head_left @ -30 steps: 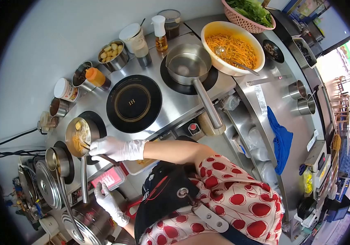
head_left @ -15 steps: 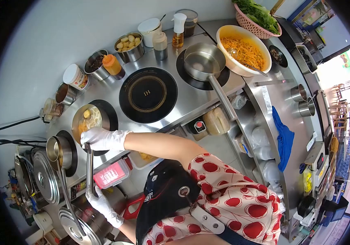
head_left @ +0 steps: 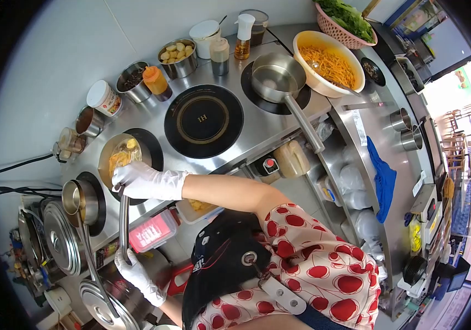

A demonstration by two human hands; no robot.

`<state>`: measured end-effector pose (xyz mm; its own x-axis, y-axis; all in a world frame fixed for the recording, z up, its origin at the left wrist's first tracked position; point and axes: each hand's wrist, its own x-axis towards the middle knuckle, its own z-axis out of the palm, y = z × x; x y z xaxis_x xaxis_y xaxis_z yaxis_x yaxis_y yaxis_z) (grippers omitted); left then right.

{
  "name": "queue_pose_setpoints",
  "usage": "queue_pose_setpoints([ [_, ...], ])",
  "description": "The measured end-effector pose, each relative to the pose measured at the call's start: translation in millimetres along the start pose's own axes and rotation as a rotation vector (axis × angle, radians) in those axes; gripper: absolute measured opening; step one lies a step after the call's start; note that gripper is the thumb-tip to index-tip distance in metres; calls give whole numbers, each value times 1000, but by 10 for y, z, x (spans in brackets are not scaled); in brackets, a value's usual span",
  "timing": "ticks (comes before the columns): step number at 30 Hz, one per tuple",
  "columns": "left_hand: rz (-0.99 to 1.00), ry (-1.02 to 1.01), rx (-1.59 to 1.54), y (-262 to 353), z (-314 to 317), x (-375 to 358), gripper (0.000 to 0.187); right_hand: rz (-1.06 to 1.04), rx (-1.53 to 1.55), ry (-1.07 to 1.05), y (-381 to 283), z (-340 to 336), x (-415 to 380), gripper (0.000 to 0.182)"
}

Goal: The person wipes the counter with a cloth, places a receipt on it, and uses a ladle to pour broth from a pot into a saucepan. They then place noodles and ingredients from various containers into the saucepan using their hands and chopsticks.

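Head view. Far left: round ribbed steel lids point(head_left: 59, 239), matte. Small steel ladle pot point(head_left: 77, 197), cylindrical, on a black burner. Left hand point(head_left: 136, 273), white-gloved, low at the table's front edge, grip closed round the end of the long tubular steel pan handle point(head_left: 124, 223). Shallow round steel pan point(head_left: 120, 159) of yellow noodles, on a black burner of the brushed steel table point(head_left: 257, 129). Right hand point(head_left: 142, 180), white-gloved, forearm level, over the pan's near rim; grip cannot be told. Centre: bare black round induction plate point(head_left: 203, 120), open room. Right: empty steel saucepan point(head_left: 277, 77).
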<state>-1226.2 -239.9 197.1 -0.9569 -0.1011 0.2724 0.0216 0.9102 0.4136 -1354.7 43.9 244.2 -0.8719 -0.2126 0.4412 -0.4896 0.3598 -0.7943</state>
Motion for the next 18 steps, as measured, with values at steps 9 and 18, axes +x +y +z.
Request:
queue_pose_setpoints([
  [9, 30, 98, 19, 46, -132, 49, 28, 194, 527, 44, -389, -511, 72, 15],
  [18, -58, 99, 0, -64, -114, 47, 34, 175, 112, 84, -263, -551, 126, 12],
])
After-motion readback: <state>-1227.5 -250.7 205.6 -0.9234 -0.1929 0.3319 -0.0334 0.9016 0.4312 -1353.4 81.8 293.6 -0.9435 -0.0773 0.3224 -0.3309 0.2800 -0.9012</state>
